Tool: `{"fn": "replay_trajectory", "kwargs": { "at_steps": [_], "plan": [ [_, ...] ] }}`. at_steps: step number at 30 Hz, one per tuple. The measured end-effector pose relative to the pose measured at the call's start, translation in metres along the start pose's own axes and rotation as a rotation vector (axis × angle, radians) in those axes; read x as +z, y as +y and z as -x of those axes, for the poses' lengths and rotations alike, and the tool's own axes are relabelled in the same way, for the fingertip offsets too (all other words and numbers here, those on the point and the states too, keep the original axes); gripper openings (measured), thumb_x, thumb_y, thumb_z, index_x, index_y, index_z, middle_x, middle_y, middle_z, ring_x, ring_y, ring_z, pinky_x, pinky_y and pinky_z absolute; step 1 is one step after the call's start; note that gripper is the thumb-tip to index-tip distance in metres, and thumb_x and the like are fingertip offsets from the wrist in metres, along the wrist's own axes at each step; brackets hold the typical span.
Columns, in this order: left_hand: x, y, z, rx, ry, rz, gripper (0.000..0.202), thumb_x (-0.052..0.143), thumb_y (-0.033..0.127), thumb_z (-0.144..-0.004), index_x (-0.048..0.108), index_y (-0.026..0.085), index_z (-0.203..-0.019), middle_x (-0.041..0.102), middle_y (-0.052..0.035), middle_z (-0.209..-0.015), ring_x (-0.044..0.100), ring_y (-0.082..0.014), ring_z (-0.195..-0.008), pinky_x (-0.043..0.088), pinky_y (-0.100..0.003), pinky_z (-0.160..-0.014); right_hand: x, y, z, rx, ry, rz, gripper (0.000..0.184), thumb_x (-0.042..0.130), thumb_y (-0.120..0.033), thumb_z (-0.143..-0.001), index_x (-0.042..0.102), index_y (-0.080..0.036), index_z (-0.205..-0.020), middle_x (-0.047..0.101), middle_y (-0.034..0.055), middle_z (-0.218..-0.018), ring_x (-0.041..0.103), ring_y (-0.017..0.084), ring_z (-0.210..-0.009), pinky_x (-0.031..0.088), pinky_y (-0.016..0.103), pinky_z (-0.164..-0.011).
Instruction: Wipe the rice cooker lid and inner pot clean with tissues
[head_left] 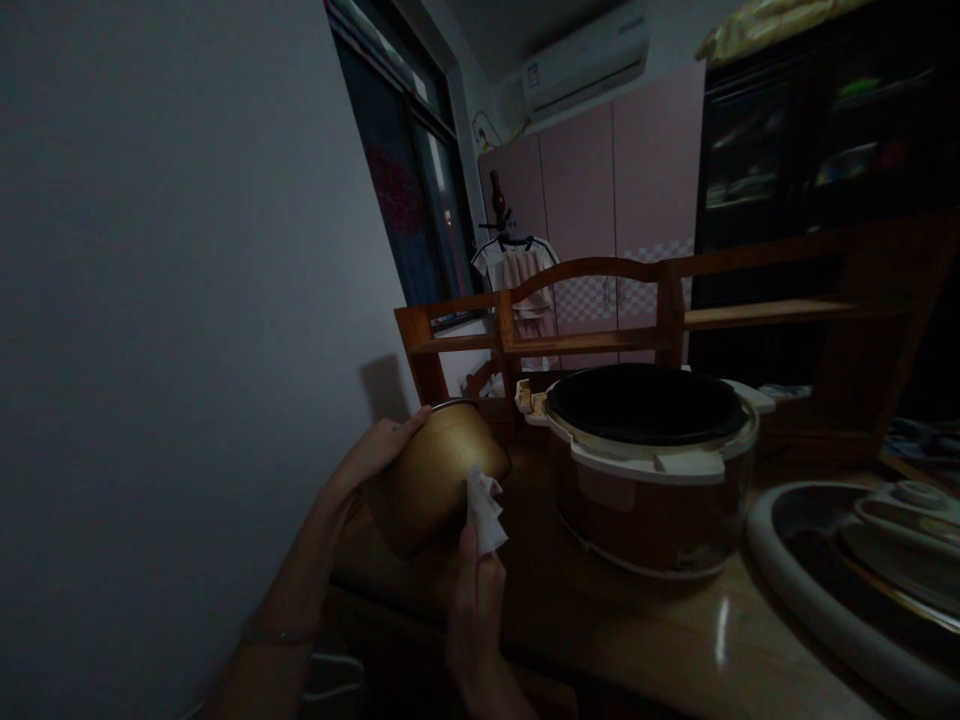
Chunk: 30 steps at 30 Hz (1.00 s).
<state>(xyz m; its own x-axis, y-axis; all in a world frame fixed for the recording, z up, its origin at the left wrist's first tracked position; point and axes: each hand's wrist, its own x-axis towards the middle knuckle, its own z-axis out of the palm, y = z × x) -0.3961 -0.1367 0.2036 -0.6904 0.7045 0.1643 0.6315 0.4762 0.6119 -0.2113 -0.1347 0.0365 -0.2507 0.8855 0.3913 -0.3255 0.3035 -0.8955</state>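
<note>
My left hand [379, 450] grips the rim of a golden inner pot [431, 475], holding it tilted on its side above the left end of the wooden table [637, 630]. My right hand [474, 600] is closed on a crumpled white tissue [485, 510] and presses it against the pot's outer wall. Just right of the pot stands an open cooker body [649, 470] with a dark, empty well.
The cooker's lid [862, 570] lies at the table's right end. A wooden shelf rack [600, 320] runs behind the cooker. A plain wall is at the left; a window, pink cabinets and a dark cupboard stand at the back.
</note>
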Motion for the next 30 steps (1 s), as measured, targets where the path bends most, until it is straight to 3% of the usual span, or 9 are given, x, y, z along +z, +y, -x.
{"fn": "replay_trajectory", "kwargs": {
  "at_steps": [2, 5, 8, 14, 17, 21, 26, 30],
  "plan": [
    [0.0, 0.001, 0.0, 0.004, 0.001, -0.006, 0.07, 0.046, 0.08, -0.072, 0.06, 0.015, -0.049, 0.058, -0.0082, -0.049, 0.054, -0.0202, -0.044, 0.032, -0.028, -0.042, 0.001, -0.002, 0.003, 0.017, -0.039, -0.006, 0.052, 0.039, -0.05, -0.098, 0.06, -0.016, -0.13, 0.07, 0.0116, -0.113, 0.064, 0.025, -0.109, 0.05, 0.038, -0.093],
    [0.0, 0.002, 0.0, 0.018, 0.018, -0.018, 0.07, 0.045, 0.08, -0.072, 0.058, 0.016, -0.048, 0.055, -0.0075, -0.046, 0.053, -0.0198, -0.043, 0.031, -0.028, -0.042, 0.0, -0.006, 0.007, -0.047, -0.166, -0.049, 0.052, 0.036, -0.042, -0.101, 0.04, -0.018, -0.147, 0.057, 0.0103, -0.138, 0.046, 0.023, -0.134, 0.038, 0.043, -0.111],
    [0.0, 0.003, 0.001, 0.02, 0.015, -0.009, 0.071, 0.044, 0.081, -0.073, 0.058, 0.016, -0.048, 0.055, -0.0075, -0.046, 0.052, -0.0198, -0.043, 0.029, -0.028, -0.042, -0.002, -0.008, 0.014, -0.131, -0.243, -0.058, 0.052, 0.037, -0.033, -0.102, 0.027, -0.022, -0.152, 0.044, 0.0064, -0.15, 0.033, 0.022, -0.143, 0.031, 0.045, -0.117],
    [0.001, 0.002, -0.002, 0.002, 0.019, -0.031, 0.072, 0.043, 0.081, -0.073, 0.058, 0.016, -0.048, 0.056, -0.0081, -0.047, 0.053, -0.0202, -0.044, 0.029, -0.029, -0.042, -0.003, -0.002, 0.027, -0.195, -0.323, -0.001, 0.052, 0.035, -0.024, -0.102, 0.022, -0.028, -0.152, 0.026, 0.0009, -0.158, 0.018, 0.022, -0.147, 0.02, 0.049, -0.12],
    [0.001, 0.003, -0.005, 0.01, 0.019, -0.037, 0.072, 0.042, 0.081, -0.073, 0.056, 0.017, -0.046, 0.055, -0.0081, -0.047, 0.052, -0.0202, -0.045, 0.03, -0.029, -0.043, -0.008, -0.003, 0.032, -0.213, -0.363, 0.014, 0.053, 0.036, -0.023, -0.101, 0.023, -0.028, -0.152, 0.027, 0.0003, -0.158, 0.02, 0.022, -0.146, 0.024, 0.047, -0.119],
    [0.001, 0.008, -0.004, 0.049, 0.008, -0.031, 0.069, 0.044, 0.079, -0.074, 0.058, 0.017, -0.048, 0.057, -0.0079, -0.049, 0.055, -0.0207, -0.048, 0.032, -0.028, -0.045, -0.019, -0.002, 0.043, -0.176, -0.415, 0.076, 0.049, 0.038, -0.025, -0.101, 0.033, -0.029, -0.149, 0.041, 0.0016, -0.152, 0.032, 0.022, -0.143, 0.031, 0.045, -0.117],
    [0.001, 0.015, 0.004, 0.043, -0.025, -0.019, 0.068, 0.047, 0.08, -0.071, 0.057, 0.017, -0.047, 0.056, -0.007, -0.049, 0.053, -0.0198, -0.047, 0.03, -0.028, -0.044, -0.039, 0.018, 0.048, -0.086, -0.248, 0.124, 0.042, 0.042, -0.042, -0.098, 0.058, -0.028, -0.134, 0.067, 0.0054, -0.124, 0.056, 0.024, -0.125, 0.046, 0.043, -0.106],
    [0.0, 0.014, 0.009, 0.046, -0.067, -0.012, 0.07, 0.044, 0.082, -0.072, 0.054, 0.017, -0.046, 0.052, -0.005, -0.046, 0.046, -0.0166, -0.043, 0.026, -0.028, -0.043, -0.068, 0.032, 0.022, -0.019, -0.133, 0.164, 0.047, 0.04, -0.052, -0.095, 0.065, -0.027, -0.125, 0.072, 0.0075, -0.11, 0.061, 0.025, -0.114, 0.048, 0.042, -0.1]
  ]
}}
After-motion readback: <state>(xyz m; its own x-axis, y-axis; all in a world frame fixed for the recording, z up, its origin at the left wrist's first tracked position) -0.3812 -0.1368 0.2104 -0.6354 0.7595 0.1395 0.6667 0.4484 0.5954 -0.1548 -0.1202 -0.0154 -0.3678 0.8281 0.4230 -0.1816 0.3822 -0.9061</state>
